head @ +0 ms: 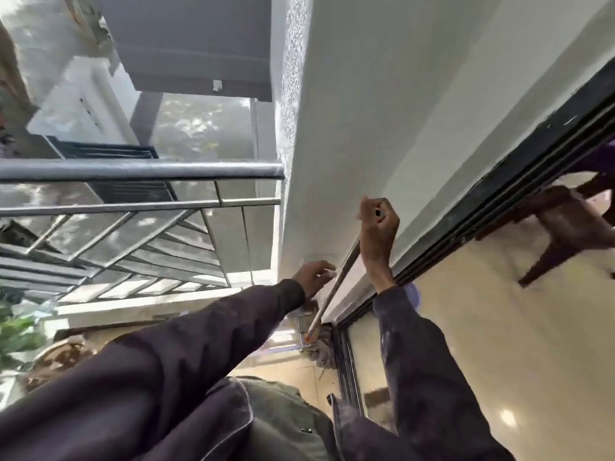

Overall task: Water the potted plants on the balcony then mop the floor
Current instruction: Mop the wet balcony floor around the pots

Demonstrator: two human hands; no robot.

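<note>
The view is strongly tilted. A metal mop handle (pixel 336 281) leans against the white balcony wall (pixel 366 121), and its grey mop head (pixel 321 349) rests on the tiled floor by the door frame. My right hand (pixel 379 227) grips the top end of the handle. Lower down, my left hand (pixel 314 274) reaches to the handle with fingers spread; whether it touches the pole is blurred. A potted plant (pixel 16 331) with green leaves stands at the left edge, beside a round pot (pixel 56 357) of brown soil.
A steel railing (pixel 133 171) closes the balcony on the left. The black sliding door track (pixel 466 211) runs along the right, with a brown wooden stool (pixel 565 227) inside on the glossy cream floor (pixel 499 327).
</note>
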